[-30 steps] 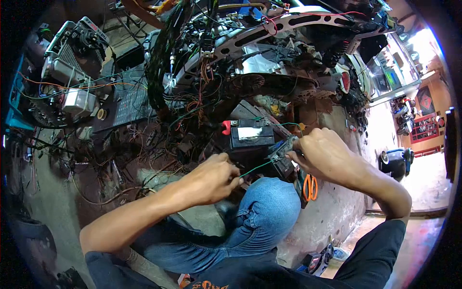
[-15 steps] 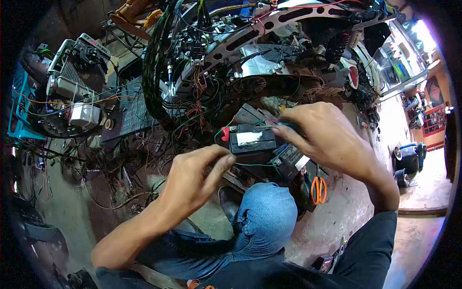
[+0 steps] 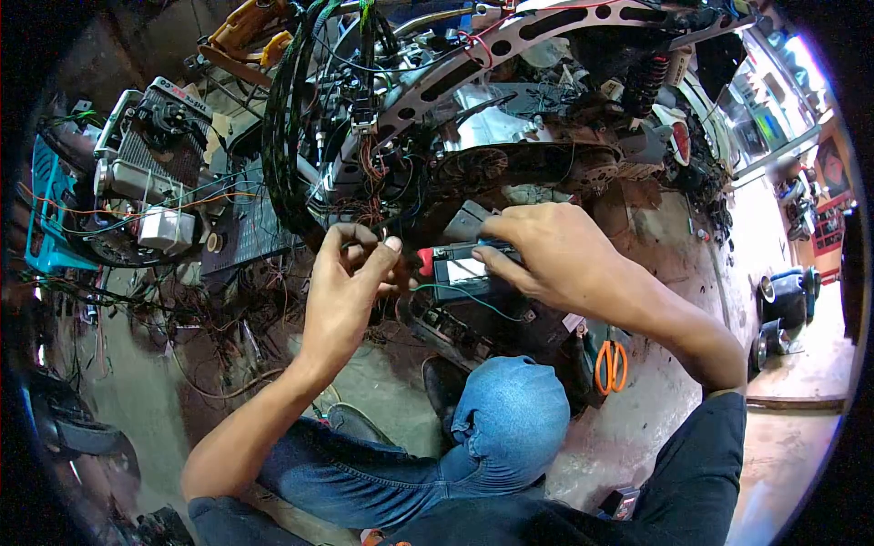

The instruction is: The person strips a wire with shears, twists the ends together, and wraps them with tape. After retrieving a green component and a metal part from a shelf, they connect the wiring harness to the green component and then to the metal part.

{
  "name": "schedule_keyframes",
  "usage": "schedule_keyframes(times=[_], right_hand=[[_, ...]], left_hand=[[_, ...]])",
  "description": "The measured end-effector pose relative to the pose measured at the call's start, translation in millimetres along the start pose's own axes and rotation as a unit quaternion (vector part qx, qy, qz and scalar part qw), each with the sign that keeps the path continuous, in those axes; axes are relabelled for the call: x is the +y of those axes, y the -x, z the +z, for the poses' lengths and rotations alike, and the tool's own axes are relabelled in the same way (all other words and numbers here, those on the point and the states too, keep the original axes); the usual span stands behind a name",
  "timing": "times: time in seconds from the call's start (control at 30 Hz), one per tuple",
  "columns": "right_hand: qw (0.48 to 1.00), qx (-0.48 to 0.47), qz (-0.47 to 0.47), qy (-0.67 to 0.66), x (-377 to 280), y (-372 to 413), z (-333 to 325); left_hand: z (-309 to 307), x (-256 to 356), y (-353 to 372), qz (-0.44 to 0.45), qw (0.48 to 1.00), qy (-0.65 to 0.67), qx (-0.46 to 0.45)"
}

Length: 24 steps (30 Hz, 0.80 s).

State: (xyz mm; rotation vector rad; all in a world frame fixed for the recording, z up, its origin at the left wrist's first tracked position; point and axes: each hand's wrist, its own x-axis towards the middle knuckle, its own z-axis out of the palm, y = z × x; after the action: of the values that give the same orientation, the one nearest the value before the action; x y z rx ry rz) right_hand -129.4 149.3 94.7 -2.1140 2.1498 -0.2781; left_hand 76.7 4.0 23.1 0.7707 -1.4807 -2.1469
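Note:
A dark battery (image 3: 468, 292) with a white label and a red terminal cover (image 3: 425, 262) sits in front of me. My right hand (image 3: 560, 255) is over its top right end, thumb and fingers closed together; what they pinch is hidden. Left of the battery, my left hand (image 3: 350, 268) is raised with thumb and fingertips closed near a bundle of thin wires (image 3: 371, 196). Anything in that pinch is too small to make out. A green wire (image 3: 478, 308) runs across the battery's front.
A bare motorcycle frame (image 3: 537, 32) with hanging cables spans the back. Orange-handled scissors (image 3: 611, 367) lie right of my knee. At the left are a radiator (image 3: 164, 136), a small white box (image 3: 167, 228) and a blue crate (image 3: 50, 205). Loose wires litter the floor.
My left hand has moved up and away from the battery's front corner toward the wires. My right hand has shifted left over the battery. The green wire now crosses the battery's front.

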Motion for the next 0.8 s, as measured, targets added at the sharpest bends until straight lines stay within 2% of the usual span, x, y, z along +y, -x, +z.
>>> schedule_keyframes(times=[0.1, 0.13, 0.27, 0.37, 0.4, 0.5, 0.53, 0.57, 0.63, 0.73, 0.8], right_hand=[[1.0, -0.021, -0.009, 0.021, -2.3, -2.4, -2.4], [0.999, -0.028, -0.01, 0.03, -2.6, -4.0, -3.3], [0.997, -0.039, -0.017, 0.062, -6.2, -11.4, -6.9], [0.994, -0.066, -0.039, 0.074, -6.1, -23.1, -8.5], [0.993, -0.079, -0.047, 0.076, -6.0, -28.2, -9.4], [0.991, -0.099, -0.043, 0.073, -15.4, -45.3, -25.3], [0.988, -0.115, -0.062, 0.083, -15.3, -52.8, -30.1], [0.983, -0.169, -0.023, 0.073, -20.5, -61.9, -36.6], [0.959, -0.274, 0.057, 0.051, -34.1, -80.2, -48.1], [0.941, -0.328, 0.035, 0.076, -33.7, -96.6, -48.9], [0.933, -0.343, 0.053, 0.093, -42.4, -101.4, -52.0]], left_hand=[[1.2, -0.3, 2.3, -0.037, 0.999, 0.007, 0.01], [-0.2, -6.3, 0.0, -0.02, 0.999, 0.026, -0.002], [-3.8, -11.1, -0.5, -0.005, 0.993, -0.102, -0.052], [2.6, -10.3, 1.0, -0.017, 0.989, -0.141, -0.044], [6.7, -12.5, 1.7, 0.013, 0.989, -0.142, -0.033], [16.2, -2.4, 7.0, -0.029, 0.984, -0.171, -0.03], [19.7, 1.2, 9.5, -0.023, 0.977, -0.21, -0.026], [19.4, -10.7, 6.7, 0.049, 0.962, -0.27, -0.01], [18.1, -21.2, 5.7, 0.046, 0.96, -0.274, -0.014], [19.5, -31.5, 6.1, 0.05, 0.981, -0.188, -0.014], [17.5, -26.4, 7.7, 0.061, 0.971, -0.231, -0.027]])
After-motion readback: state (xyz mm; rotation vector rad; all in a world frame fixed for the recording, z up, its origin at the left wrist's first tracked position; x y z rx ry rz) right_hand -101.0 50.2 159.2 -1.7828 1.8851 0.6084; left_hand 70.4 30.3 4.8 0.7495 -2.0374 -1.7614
